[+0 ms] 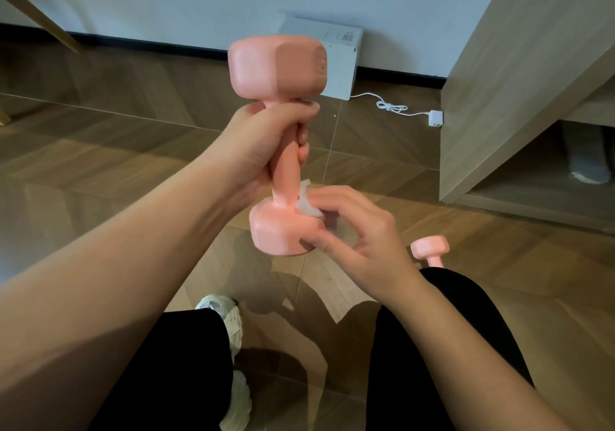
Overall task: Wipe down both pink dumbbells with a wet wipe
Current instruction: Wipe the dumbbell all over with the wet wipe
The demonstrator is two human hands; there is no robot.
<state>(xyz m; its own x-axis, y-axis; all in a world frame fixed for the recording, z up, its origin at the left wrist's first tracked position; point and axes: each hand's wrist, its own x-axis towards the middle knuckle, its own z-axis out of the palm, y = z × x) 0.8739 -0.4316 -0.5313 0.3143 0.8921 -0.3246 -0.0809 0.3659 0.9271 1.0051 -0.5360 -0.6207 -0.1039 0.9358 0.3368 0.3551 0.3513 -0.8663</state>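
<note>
My left hand (263,144) grips the handle of a pink dumbbell (276,64), held roughly upright in the air above the floor. My right hand (352,227) pinches a crumpled white wet wipe (307,202) against the top of the dumbbell's lower head, beside the handle. A second pink dumbbell (429,249) lies on the floor to the right; my right knee hides most of it.
A white box-shaped device (336,51) leans at the wall, with a white cable and plug (434,118) trailing right. A wooden cabinet (519,97) stands at the right. My legs in black trousers and a white shoe (229,324) are below, on brown wood flooring.
</note>
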